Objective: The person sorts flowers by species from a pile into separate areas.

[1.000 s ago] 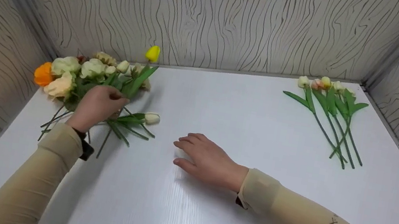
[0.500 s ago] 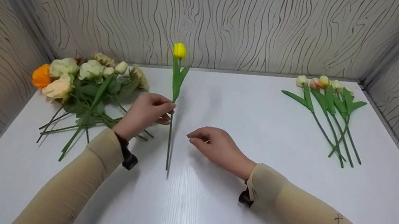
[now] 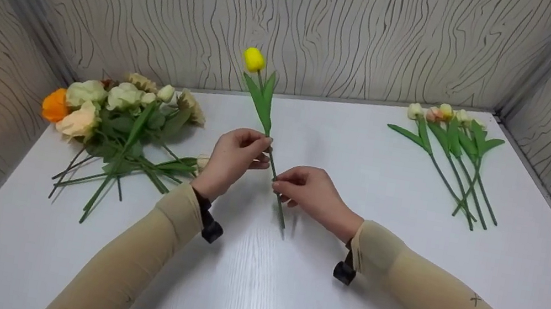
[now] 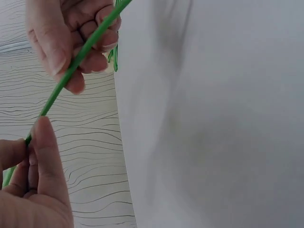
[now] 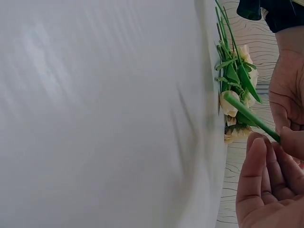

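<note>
Yellow tulip [image 3: 261,107] stands near upright, bloom up & away. Left hand [image 3: 233,156] pinches stem higher; right hand [image 3: 311,194] pinches just below.

A white table [image 3: 284,301] boxed in by walls [image 3: 298,18] at the back, left and right edges. A heap of flowers [image 3: 119,117] fills the back left corner, stems reaching toward the middle. A row of tulips [image 3: 449,150] lies by the back right corner. Between them, bare table runs from back edge to front edge. Mid-table, both hands hold a yellow tulip [image 3: 262,102] up, blocking the centre.
</note>
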The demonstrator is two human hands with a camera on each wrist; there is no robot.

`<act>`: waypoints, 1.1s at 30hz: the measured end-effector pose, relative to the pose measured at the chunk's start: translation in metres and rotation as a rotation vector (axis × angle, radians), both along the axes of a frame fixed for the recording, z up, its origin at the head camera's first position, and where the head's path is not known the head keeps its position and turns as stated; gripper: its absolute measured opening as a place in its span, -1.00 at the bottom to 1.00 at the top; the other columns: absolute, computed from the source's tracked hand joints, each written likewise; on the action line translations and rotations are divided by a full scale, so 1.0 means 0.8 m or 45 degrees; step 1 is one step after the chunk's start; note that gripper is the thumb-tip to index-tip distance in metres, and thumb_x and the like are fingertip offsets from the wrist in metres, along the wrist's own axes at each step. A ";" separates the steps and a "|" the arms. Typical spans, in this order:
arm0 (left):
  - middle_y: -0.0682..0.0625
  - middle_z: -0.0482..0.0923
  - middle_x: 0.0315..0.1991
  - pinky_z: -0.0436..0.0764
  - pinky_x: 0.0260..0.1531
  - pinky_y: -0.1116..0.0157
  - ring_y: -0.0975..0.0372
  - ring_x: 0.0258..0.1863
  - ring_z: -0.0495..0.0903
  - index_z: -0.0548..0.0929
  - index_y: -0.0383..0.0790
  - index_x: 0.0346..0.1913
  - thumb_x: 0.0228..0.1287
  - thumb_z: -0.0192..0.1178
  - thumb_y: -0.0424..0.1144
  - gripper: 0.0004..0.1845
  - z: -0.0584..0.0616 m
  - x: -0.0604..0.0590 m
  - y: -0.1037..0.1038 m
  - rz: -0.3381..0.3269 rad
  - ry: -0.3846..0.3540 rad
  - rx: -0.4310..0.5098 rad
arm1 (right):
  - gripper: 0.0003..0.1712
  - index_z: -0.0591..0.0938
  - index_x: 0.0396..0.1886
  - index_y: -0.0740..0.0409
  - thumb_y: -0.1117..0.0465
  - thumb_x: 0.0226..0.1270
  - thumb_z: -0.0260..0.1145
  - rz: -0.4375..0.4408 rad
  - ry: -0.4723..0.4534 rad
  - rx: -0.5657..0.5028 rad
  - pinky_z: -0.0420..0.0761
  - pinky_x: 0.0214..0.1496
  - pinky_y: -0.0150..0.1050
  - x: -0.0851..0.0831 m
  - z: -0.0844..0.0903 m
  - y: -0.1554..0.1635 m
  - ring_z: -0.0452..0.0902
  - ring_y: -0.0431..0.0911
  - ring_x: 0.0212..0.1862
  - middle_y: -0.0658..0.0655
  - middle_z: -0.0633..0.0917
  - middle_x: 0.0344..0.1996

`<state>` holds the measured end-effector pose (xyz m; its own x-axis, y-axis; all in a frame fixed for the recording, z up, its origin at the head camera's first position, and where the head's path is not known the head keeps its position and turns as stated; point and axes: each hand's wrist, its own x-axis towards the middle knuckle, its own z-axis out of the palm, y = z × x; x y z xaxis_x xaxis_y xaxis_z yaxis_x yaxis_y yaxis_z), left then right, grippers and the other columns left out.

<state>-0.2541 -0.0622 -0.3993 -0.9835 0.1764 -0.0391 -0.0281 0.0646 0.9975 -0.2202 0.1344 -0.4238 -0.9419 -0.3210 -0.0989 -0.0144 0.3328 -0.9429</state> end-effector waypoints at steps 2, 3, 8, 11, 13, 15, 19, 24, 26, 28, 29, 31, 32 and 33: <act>-0.19 0.63 -0.11 0.74 -0.12 0.22 0.09 -0.17 0.68 0.64 -0.42 0.08 0.50 0.25 -0.22 -0.69 -0.001 0.000 0.004 -0.005 0.005 0.017 | -0.71 0.75 -0.04 0.29 0.17 0.40 0.42 -0.021 -0.009 -0.016 0.72 -0.17 -0.18 -0.002 0.000 0.002 0.70 -0.03 -0.22 0.18 0.78 -0.22; -0.19 0.63 -0.11 0.74 -0.12 0.22 0.09 -0.18 0.68 0.64 -0.41 0.07 0.50 0.24 -0.22 -0.70 -0.002 0.001 0.005 -0.008 0.009 0.022 | -0.73 0.75 -0.05 0.28 0.17 0.40 0.43 -0.028 -0.009 -0.024 0.72 -0.18 -0.18 -0.002 0.000 0.003 0.69 -0.02 -0.23 0.16 0.77 -0.23; -0.20 0.64 -0.10 0.73 -0.11 0.21 0.08 -0.17 0.69 0.66 -0.37 0.04 0.51 0.22 -0.25 -0.76 -0.005 0.002 0.010 -0.025 0.011 0.042 | -0.76 0.75 -0.07 0.26 0.19 0.40 0.43 -0.055 -0.013 -0.016 0.72 -0.20 -0.20 -0.006 -0.001 0.010 0.68 -0.02 -0.25 0.13 0.76 -0.27; -0.23 0.64 -0.04 0.73 -0.09 0.22 0.01 -0.10 0.69 0.65 -0.39 0.11 0.54 0.19 -0.24 -0.72 -0.006 0.003 0.013 -0.056 0.005 0.005 | -0.77 0.74 -0.07 0.26 0.20 0.40 0.42 -0.071 -0.015 0.028 0.71 -0.21 -0.21 -0.009 -0.001 0.017 0.67 -0.04 -0.27 0.13 0.76 -0.28; -0.23 0.63 0.02 0.72 -0.08 0.23 -0.05 -0.03 0.67 0.63 -0.36 0.17 0.55 0.16 -0.22 -0.68 -0.008 0.006 0.015 -0.088 0.016 -0.057 | -0.77 0.74 -0.07 0.27 0.20 0.41 0.41 -0.081 -0.012 0.067 0.71 -0.22 -0.23 -0.013 -0.001 0.026 0.66 -0.06 -0.28 0.13 0.76 -0.29; -0.19 0.63 0.06 0.71 -0.06 0.23 -0.06 0.02 0.66 0.61 -0.32 0.25 0.56 0.14 -0.18 -0.64 -0.010 0.009 0.017 -0.124 0.060 -0.164 | -0.77 0.74 -0.07 0.28 0.21 0.42 0.40 -0.099 -0.009 0.094 0.70 -0.23 -0.23 -0.017 -0.001 0.038 0.65 -0.06 -0.28 0.15 0.76 -0.28; -0.03 0.59 0.18 0.64 0.04 0.22 0.08 0.10 0.62 0.54 -0.17 0.38 0.57 0.14 -0.08 -0.55 -0.012 0.020 0.027 -0.205 0.255 -0.532 | -0.73 0.72 -0.03 0.30 0.18 0.45 0.38 -0.153 -0.016 0.184 0.70 -0.20 -0.23 -0.031 0.001 0.071 0.66 -0.06 -0.24 0.18 0.76 -0.23; -0.06 0.46 0.36 0.50 0.26 0.14 0.10 0.30 0.48 0.35 -0.09 0.54 0.56 0.13 0.02 -0.39 -0.017 0.039 0.050 -0.382 0.632 -1.080 | -0.67 0.69 0.05 0.29 0.13 0.49 0.33 -0.233 -0.050 0.318 0.70 -0.13 -0.20 -0.047 0.009 0.128 0.66 -0.03 -0.16 0.25 0.73 -0.12; -0.09 0.39 0.43 0.43 0.34 0.11 0.07 0.38 0.40 0.27 -0.06 0.58 0.55 0.12 0.08 -0.33 -0.019 0.049 0.062 -0.458 0.798 -1.269 | -0.65 0.67 0.08 0.30 0.13 0.51 0.31 -0.266 -0.044 0.363 0.70 -0.11 -0.19 -0.051 0.014 0.154 0.65 -0.02 -0.14 0.27 0.72 -0.08; -0.11 0.32 0.49 0.34 0.41 0.08 0.03 0.45 0.32 0.21 -0.04 0.61 0.54 0.10 0.14 -0.28 -0.021 0.060 0.074 -0.533 0.964 -1.412 | -0.62 0.65 0.10 0.32 0.12 0.52 0.29 -0.302 -0.037 0.404 0.70 -0.08 -0.16 -0.055 0.018 0.179 0.65 -0.01 -0.13 0.29 0.71 -0.05; -0.11 0.28 0.51 0.29 0.44 0.06 0.02 0.47 0.28 0.19 -0.03 0.62 0.53 0.09 0.17 -0.26 -0.022 0.065 0.080 -0.567 1.035 -1.466 | -0.61 0.65 0.12 0.33 0.11 0.52 0.29 -0.322 -0.034 0.424 0.71 -0.07 -0.14 -0.056 0.021 0.191 0.65 -0.01 -0.12 0.30 0.70 -0.04; -0.11 0.20 0.56 0.18 0.49 0.01 0.01 0.52 0.20 0.15 0.01 0.63 0.52 0.06 0.23 -0.23 -0.024 0.077 0.091 -0.637 1.145 -1.543 | -0.58 0.63 0.15 0.34 0.09 0.54 0.27 -0.364 -0.044 0.458 0.70 -0.02 -0.10 -0.058 0.025 0.215 0.64 0.00 -0.10 0.31 0.69 -0.01; -0.09 0.16 0.58 0.12 0.51 0.00 0.01 0.54 0.15 0.14 0.03 0.64 0.52 0.04 0.26 -0.22 -0.026 0.082 0.097 -0.669 1.189 -1.570 | -0.56 0.62 0.17 0.33 0.07 0.54 0.27 -0.384 -0.057 0.472 0.70 0.00 -0.07 -0.059 0.027 0.227 0.63 0.00 -0.09 0.31 0.68 0.01; -0.08 0.12 0.60 0.06 0.53 -0.02 0.01 0.56 0.11 0.12 0.06 0.64 0.51 0.01 0.28 -0.21 -0.026 0.088 0.103 -0.703 1.221 -1.589 | -0.55 0.60 0.18 0.33 0.06 0.55 0.26 -0.401 -0.068 0.490 0.69 0.03 -0.06 -0.059 0.028 0.238 0.62 0.01 -0.07 0.31 0.67 0.03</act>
